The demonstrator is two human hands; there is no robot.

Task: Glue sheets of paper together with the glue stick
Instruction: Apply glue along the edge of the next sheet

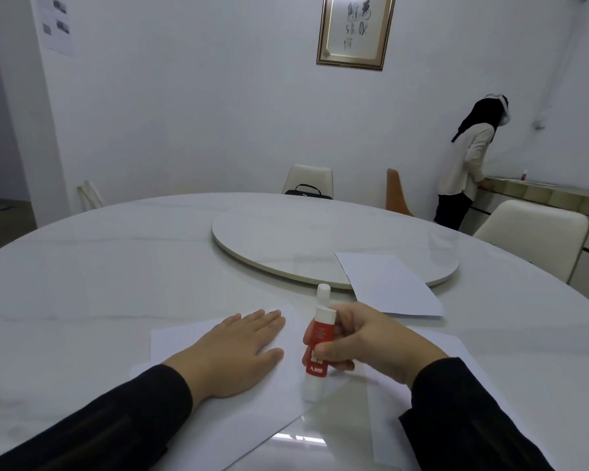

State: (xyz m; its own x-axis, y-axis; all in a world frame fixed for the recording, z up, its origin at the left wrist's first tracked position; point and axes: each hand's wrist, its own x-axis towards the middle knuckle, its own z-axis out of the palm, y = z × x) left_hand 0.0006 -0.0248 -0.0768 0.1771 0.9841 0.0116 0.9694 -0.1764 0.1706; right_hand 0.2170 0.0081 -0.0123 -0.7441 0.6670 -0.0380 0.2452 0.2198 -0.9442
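Note:
A white sheet of paper lies on the table in front of me. My left hand presses flat on it with straight fingers. My right hand grips a red and white glue stick, held nearly upright with its lower white end touching the sheet's right part. A small white cap-like piece stands just behind the stick. Another sheet lies under my right arm, and a third sheet rests farther right, partly on the turntable.
The round white marble table carries a raised turntable at its middle. Chairs stand around it: one at the back with a black bag, an orange one, a cream one. A person stands at a counter far right.

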